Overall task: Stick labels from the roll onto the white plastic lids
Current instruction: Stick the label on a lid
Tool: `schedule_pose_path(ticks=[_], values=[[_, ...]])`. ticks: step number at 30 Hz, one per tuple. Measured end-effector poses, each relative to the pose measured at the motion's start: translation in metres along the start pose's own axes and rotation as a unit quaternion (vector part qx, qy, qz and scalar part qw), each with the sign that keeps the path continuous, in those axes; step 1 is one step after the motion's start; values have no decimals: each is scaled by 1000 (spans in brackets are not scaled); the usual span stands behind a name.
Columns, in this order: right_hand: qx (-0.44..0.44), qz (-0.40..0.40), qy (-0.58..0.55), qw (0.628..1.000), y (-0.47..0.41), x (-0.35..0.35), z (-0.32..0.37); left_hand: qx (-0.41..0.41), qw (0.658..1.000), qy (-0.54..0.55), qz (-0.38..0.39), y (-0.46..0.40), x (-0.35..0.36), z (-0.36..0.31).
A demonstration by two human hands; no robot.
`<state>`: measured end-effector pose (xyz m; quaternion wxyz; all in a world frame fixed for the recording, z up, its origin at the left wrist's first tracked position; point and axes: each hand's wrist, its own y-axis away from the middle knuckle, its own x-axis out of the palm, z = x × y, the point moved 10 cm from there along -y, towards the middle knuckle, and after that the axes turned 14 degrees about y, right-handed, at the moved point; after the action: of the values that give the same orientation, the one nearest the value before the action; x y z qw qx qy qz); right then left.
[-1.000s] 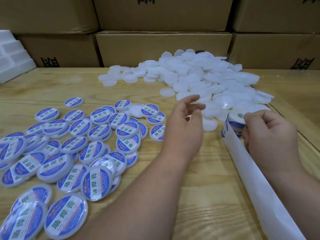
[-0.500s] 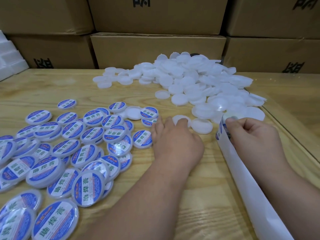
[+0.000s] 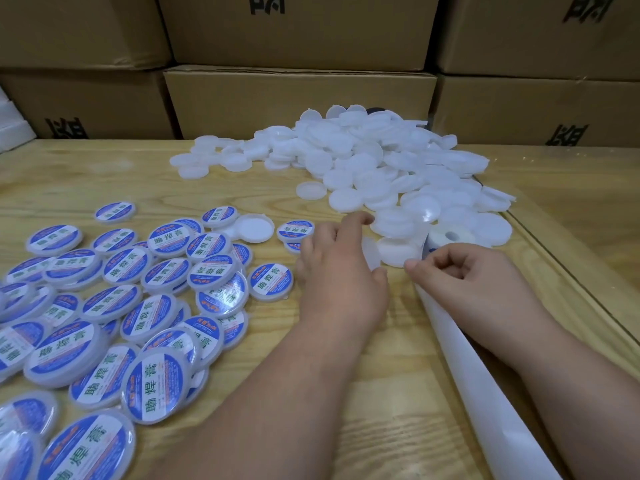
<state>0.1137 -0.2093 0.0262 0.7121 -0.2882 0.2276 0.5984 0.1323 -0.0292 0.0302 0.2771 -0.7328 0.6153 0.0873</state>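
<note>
Liner strip (image 3: 485, 386): ran from the near right edge away to the roll (image 3: 450, 237), long axis near-to-far, just under the right hand (image 3: 464, 282). Right hand: fingers curled, pinching at the strip's far end; label not discernible. Left hand (image 3: 341, 268): fingers curled round a blank lid (image 3: 371, 252), tilted on edge, just left of the roll. Blank pile (image 3: 381, 161): beyond both hands on the desk (image 3: 398, 358). Labelled lids (image 3: 138, 289): left of the left hand.

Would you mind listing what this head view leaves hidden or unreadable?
- Lid under the left hand: mostly covered by its fingers.
- Right hand: fingers curl at the label roll; whether they pinch a label is hidden.
- Backing strip: cut off by the bottom edge.
- Labelled lids: small print blurred.
</note>
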Motion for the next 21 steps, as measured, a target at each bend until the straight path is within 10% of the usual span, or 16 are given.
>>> schedule_pose_path(ticks=[21], values=[[-25, 112, -132, 985, 0, 16, -1, 38, 971, 222, 83, 2, 16, -16]])
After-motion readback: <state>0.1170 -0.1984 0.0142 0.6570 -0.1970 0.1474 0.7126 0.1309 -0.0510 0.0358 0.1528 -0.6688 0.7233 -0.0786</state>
